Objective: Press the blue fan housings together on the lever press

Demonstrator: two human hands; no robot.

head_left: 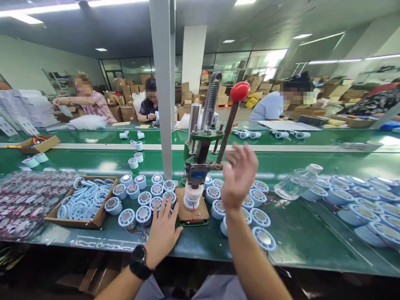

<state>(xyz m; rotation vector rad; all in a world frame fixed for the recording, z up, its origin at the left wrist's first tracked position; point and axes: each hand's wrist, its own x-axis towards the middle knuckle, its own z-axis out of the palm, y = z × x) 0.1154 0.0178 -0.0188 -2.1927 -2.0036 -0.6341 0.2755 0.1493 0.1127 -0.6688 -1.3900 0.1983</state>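
left hand splayed wide, right hand loosely spread, round white part between the hands beneath the press

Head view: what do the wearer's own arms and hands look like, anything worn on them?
Both hands are ungloved. The left hand has a black wristwatch with a dark band at its wrist. The right hand is motion-blurred; nothing worn shows on its wrist. Both forearms are bare, no sleeves in frame. No cables or markings visible.
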